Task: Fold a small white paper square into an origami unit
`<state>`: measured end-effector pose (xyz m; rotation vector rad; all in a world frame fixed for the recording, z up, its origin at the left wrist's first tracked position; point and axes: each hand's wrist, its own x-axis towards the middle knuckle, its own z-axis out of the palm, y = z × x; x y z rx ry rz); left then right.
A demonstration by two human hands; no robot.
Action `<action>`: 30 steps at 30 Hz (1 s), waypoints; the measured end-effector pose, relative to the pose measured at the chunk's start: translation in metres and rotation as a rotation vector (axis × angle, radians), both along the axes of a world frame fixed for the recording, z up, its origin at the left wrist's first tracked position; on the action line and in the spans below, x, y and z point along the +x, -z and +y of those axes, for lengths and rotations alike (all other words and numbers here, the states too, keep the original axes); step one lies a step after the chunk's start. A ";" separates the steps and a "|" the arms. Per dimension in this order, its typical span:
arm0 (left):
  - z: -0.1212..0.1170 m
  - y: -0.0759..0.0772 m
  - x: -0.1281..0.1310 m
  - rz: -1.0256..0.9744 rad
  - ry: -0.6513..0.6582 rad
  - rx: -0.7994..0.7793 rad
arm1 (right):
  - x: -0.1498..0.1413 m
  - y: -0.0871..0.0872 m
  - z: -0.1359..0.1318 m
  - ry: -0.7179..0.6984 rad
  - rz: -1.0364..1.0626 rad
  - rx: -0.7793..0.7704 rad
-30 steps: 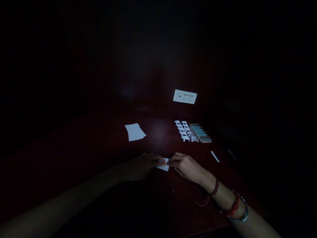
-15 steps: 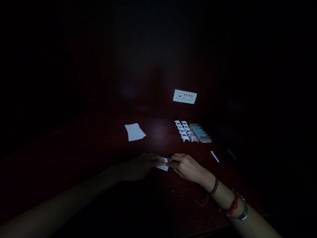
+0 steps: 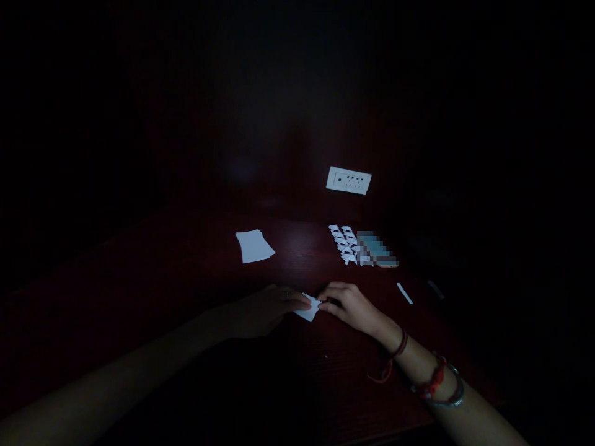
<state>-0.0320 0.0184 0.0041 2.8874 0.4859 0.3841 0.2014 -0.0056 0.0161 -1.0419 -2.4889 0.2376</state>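
Observation:
A small piece of white paper (image 3: pixel 306 314) lies on the dark red table between my two hands, partly covered by fingers. My left hand (image 3: pixel 274 308) grips its left side, thumb and fingers closed on it. At the right corner, my right hand (image 3: pixel 348 305) pinches the edge with thumb and curled fingers. Whether the sheet has creases is too dim to tell. Beyond my left hand lies a stack of white paper sheets (image 3: pixel 254 246). Several small folded paper pieces (image 3: pixel 343 244) stand in rows farther off to the right.
Beside the folded pieces lies a phone-like object (image 3: pixel 377 249), its screen blurred. A thin white strip (image 3: pixel 405 293) rests right of my right hand, with a dimmer strip (image 3: pixel 436 288) beyond. A power socket (image 3: pixel 349 180) sits on the wall behind. The surroundings are very dark.
My right hand has shifted slightly right, from the middle of the paper to its right corner. The paper has turned a little; my left hand stays nearly in place.

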 end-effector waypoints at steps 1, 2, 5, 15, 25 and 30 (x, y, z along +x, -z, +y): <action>0.000 0.001 0.000 0.004 -0.004 0.012 | 0.000 0.001 0.001 -0.009 0.008 -0.005; 0.001 0.002 0.001 0.006 -0.008 0.024 | 0.000 0.001 0.001 -0.019 0.014 -0.006; 0.002 0.004 0.002 0.005 -0.008 0.049 | 0.001 0.002 0.002 -0.058 0.007 0.008; -0.006 -0.003 0.002 0.018 -0.024 0.011 | 0.002 -0.002 0.001 -0.127 -0.214 0.172; -0.008 -0.003 0.002 0.003 -0.014 0.029 | 0.003 0.002 0.006 -0.127 -0.276 0.275; -0.007 0.000 0.002 0.011 0.026 0.091 | 0.004 0.000 0.005 -0.164 -0.297 0.273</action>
